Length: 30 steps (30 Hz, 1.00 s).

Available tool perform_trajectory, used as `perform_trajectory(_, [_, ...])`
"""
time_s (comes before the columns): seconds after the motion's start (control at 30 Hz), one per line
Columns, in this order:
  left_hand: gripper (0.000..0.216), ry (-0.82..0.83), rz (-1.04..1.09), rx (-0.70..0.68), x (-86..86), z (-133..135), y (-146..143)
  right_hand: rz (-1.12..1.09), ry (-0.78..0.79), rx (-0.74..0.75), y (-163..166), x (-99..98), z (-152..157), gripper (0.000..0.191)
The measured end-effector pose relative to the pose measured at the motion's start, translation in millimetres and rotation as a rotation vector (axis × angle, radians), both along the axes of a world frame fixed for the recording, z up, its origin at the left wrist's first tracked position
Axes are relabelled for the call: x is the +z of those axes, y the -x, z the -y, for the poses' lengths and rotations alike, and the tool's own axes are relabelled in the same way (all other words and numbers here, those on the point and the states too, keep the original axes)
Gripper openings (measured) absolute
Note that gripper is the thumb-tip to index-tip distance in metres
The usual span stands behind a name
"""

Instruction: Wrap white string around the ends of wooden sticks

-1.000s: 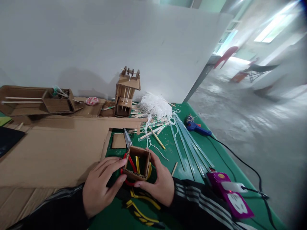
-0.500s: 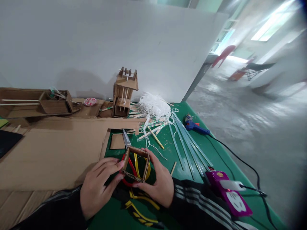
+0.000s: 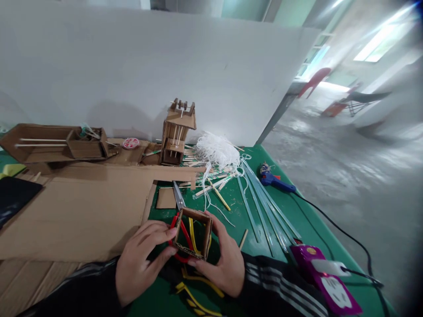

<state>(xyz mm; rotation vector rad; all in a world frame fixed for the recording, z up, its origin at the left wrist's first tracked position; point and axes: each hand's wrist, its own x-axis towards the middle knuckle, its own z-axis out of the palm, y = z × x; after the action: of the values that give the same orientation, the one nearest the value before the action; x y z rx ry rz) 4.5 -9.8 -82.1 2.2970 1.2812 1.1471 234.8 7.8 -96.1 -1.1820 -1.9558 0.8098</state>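
Note:
Between my two hands is a small square cardboard frame [image 3: 192,213], open through the middle. My left hand [image 3: 142,259] pinches its left side between thumb and fingers. Wrapped around the right side is my right hand [image 3: 226,259], thumb at the near corner and fingers at the far one. Behind and below the frame lie red-handled scissors [image 3: 179,196], their blades pointing away. Yellow handles show through the opening, and a black-and-yellow tool [image 3: 198,295] lies partly hidden under my right hand. A small cardboard square [image 3: 165,198] rests beside the scissor blades.
A large cardboard sheet [image 3: 95,211] covers the left. Behind stand a cardboard tower [image 3: 173,136] and a long cardboard box [image 3: 49,149]. White string [image 3: 216,150], sticks and clear glue sticks [image 3: 264,202] lie right, near a blue glue gun [image 3: 277,181] and a purple power strip [image 3: 327,281].
The view has shifted slightly, so everything appears a little further right and lower. Both hands keep hold of the cardboard frame, with little change in grip.

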Motion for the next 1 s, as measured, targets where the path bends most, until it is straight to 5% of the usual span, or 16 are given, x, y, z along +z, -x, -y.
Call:
perform_trajectory(0.17, [0.032, 0.162, 0.069, 0.139, 0.1, 3, 0, -0.002, -0.014, -0.006, -1, -1.1, 0, 0.092])
perform_trajectory(0.33, [0.008, 0.173, 0.09, 0.011, 6.6, 0, 0, -0.016, 0.0, 0.005, -1, 0.9, -1, 0.091])
perform_trajectory(1.0, [0.009, 0.293, 0.065, -0.051, 6.5, 5, -9, -0.084, 0.041, 0.164, -3, 1.2, -1, 0.086])
